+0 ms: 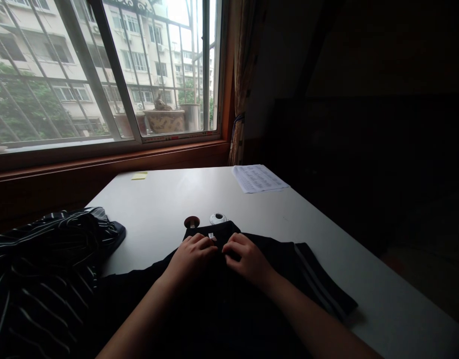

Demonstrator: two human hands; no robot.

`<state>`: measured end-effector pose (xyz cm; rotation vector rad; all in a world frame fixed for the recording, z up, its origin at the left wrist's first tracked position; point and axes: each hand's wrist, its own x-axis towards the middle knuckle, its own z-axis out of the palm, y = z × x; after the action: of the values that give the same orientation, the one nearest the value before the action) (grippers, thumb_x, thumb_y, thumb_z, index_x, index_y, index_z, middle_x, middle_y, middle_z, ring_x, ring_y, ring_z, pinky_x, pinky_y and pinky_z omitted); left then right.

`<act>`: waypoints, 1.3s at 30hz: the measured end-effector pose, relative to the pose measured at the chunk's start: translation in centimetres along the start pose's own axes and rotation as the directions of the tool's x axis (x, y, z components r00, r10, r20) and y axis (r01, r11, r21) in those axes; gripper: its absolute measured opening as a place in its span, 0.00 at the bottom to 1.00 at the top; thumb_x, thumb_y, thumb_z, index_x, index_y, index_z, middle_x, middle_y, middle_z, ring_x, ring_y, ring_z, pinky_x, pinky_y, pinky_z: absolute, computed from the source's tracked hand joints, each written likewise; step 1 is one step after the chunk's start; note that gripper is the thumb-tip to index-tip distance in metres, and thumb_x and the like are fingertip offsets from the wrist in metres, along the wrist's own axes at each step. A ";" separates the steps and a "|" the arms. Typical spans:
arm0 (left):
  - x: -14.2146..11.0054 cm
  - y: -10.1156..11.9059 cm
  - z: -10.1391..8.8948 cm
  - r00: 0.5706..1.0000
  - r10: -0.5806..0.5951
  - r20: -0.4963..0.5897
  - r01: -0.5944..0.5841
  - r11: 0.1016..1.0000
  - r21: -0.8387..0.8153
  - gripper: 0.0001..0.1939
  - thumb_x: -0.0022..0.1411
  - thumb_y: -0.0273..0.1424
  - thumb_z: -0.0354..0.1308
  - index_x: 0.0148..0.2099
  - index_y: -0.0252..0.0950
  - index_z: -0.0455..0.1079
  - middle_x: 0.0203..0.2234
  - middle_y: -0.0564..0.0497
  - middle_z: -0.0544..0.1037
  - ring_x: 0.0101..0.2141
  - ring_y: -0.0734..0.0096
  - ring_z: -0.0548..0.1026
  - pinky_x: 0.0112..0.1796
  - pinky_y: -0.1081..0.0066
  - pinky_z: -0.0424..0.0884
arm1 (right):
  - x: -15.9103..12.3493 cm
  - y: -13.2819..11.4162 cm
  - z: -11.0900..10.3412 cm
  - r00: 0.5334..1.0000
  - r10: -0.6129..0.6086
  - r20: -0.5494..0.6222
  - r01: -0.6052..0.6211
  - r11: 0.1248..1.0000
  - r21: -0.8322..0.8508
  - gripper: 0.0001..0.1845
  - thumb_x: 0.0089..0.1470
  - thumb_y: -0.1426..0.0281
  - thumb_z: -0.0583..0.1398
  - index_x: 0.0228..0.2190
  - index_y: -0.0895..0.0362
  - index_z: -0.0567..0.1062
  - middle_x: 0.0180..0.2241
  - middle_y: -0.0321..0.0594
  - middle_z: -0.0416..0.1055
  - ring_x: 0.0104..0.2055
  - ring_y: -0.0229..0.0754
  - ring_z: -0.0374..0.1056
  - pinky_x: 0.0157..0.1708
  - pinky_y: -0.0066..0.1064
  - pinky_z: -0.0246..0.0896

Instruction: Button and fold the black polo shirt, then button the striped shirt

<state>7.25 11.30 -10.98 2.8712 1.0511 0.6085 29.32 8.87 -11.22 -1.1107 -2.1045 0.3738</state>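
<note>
A dark short-sleeved shirt [222, 304] lies spread on the white table, its collar pointing away from me. Near the collar, a small white label [211, 236] shows. My left hand [194, 253] is closed on the fabric just below the collar, fingers curled inward. Close by on the other side, my right hand [247, 257] pinches the shirt front, thumb and fingers together. A narrow gap separates the two hands. The fingertips and the exact bit of cloth in them are hard to make out in the dark.
A striped dark garment [46, 264] is heaped at the left. Beyond the collar sit a brown round object [192, 222] and a white round one [218, 218]. Printed papers [259, 178] and yellow sticky notes [139, 175] lie at the far side of the table [184, 192], near the window.
</note>
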 end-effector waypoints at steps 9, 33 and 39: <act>0.2 0.2 0.1 0.999 0.021 -0.037 -0.019 0.998 0.055 0.07 0.66 0.27 0.59 0.46 0.41 0.74 0.42 0.49 0.77 0.42 0.62 0.72 0.43 0.61 0.65 | 0.1 -0.1 -0.1 1.000 -0.002 -0.006 0.002 1.000 0.024 0.10 0.53 0.79 0.60 0.34 0.52 0.74 0.35 0.36 0.69 0.39 0.42 0.68 0.42 0.33 0.64; -0.3 -0.7 0.8 0.997 -0.038 -0.062 0.027 0.985 -0.171 0.09 0.69 0.28 0.54 0.49 0.39 0.69 0.44 0.48 0.75 0.44 0.62 0.71 0.50 0.60 0.67 | -0.1 0.2 -0.3 0.998 -0.064 0.005 0.064 0.998 0.016 0.14 0.52 0.81 0.58 0.36 0.51 0.75 0.38 0.38 0.71 0.41 0.43 0.69 0.45 0.34 0.66; -0.5 -1.0 0.5 0.999 0.005 -0.035 -0.014 0.963 -0.270 0.11 0.68 0.25 0.53 0.48 0.43 0.73 0.45 0.49 0.72 0.46 0.64 0.70 0.48 0.64 0.69 | -0.1 0.1 -0.4 0.999 -0.048 0.006 0.048 0.999 0.020 0.14 0.51 0.81 0.58 0.36 0.51 0.75 0.38 0.38 0.71 0.41 0.43 0.69 0.44 0.34 0.66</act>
<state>6.42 11.82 -11.75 2.6395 0.8810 0.7406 29.70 8.83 -11.10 -1.0467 -2.1242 0.3753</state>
